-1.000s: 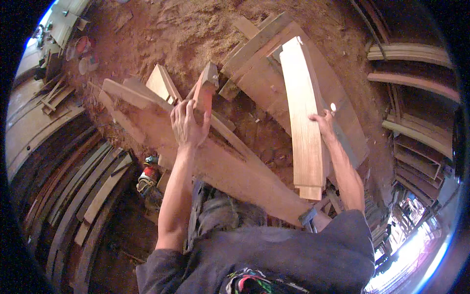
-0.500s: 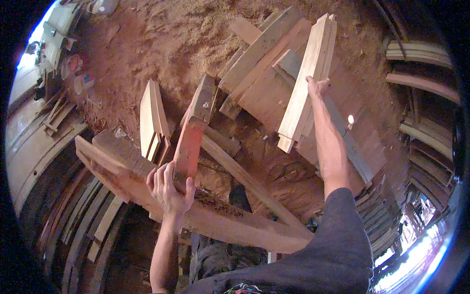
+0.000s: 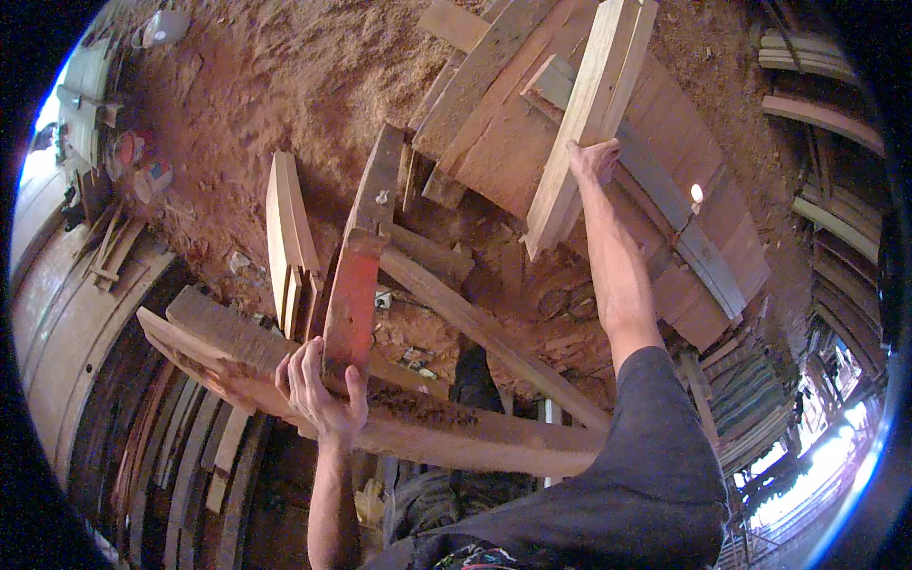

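Over sawdust floor (image 3: 237,85): right hand (image 3: 594,160) has tipped pale plank (image 3: 584,114) onto edge, gripping it; left hand (image 3: 318,385) clutches red-painted board (image 3: 350,304), now drawn closer.

Both forearms are bare from the hands up, with no gloves, watch or rings to be seen. The left hand (image 3: 321,388) shows its back, fingers long and uncovered. The right hand (image 3: 594,160) is bare too. A short dark grey sleeve (image 3: 655,446) covers the right upper arm, loose and creased, and runs into the same dark grey shirt at the near edge.
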Action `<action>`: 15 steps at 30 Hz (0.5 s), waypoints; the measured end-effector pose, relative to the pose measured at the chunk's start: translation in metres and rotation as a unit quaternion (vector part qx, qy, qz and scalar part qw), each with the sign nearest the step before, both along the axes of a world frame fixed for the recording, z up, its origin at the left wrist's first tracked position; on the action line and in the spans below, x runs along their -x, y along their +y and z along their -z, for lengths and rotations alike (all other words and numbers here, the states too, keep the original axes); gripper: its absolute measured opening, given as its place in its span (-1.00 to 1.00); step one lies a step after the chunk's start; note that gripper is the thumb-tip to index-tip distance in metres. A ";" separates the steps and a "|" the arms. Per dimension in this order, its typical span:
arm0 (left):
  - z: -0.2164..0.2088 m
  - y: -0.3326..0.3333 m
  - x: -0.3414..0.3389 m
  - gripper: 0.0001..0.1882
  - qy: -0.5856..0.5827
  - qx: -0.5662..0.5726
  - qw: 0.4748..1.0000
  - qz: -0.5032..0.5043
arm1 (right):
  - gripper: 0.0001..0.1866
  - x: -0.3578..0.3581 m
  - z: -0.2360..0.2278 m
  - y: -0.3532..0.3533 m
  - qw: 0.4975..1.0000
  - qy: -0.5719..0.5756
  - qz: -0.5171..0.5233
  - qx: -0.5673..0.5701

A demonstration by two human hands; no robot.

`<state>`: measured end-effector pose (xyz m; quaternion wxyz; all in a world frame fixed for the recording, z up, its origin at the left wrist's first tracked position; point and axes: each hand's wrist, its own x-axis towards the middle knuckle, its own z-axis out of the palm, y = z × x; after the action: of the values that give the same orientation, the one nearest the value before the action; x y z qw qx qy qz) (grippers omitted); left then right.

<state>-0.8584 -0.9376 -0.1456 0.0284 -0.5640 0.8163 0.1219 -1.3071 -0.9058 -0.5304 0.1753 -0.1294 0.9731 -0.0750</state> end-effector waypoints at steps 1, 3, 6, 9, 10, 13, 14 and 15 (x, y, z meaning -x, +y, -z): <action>0.000 0.001 -0.001 -0.48 0.000 -0.003 1.000 -0.003 | 0.03 0.001 -0.001 0.000 1.000 0.005 -0.005 0.002; -0.001 0.003 -0.003 -0.48 0.002 -0.008 1.000 -0.010 | 0.07 0.003 -0.003 0.000 1.000 0.016 -0.015 0.008; -0.001 0.003 -0.006 -0.49 0.001 -0.007 1.000 -0.003 | 0.16 0.006 -0.009 -0.006 1.000 0.011 0.001 -0.013; -0.002 0.005 -0.008 -0.49 0.012 -0.008 1.000 -0.013 | 0.29 0.011 -0.020 -0.012 0.998 -0.028 -0.011 -0.051; -0.001 0.005 -0.009 -0.49 0.020 -0.008 1.000 -0.011 | 0.33 0.015 -0.017 -0.007 0.998 -0.038 -0.015 -0.049; -0.001 0.003 -0.008 -0.49 0.034 -0.004 0.999 -0.007 | 0.42 0.025 -0.012 0.005 0.997 -0.064 -0.023 -0.043; -0.002 0.003 -0.007 -0.49 0.035 -0.003 0.999 -0.006 | 0.44 0.022 -0.017 0.007 0.996 -0.071 -0.021 -0.045; -0.003 0.003 -0.007 -0.49 0.036 -0.002 0.999 -0.005 | 0.45 0.017 -0.022 0.010 0.996 -0.078 -0.019 -0.048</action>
<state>-0.8513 -0.9347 -0.1424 -0.0008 -0.5635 0.8134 0.1440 -1.3246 -0.8953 -0.5083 0.2581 -0.1334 0.9562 -0.0347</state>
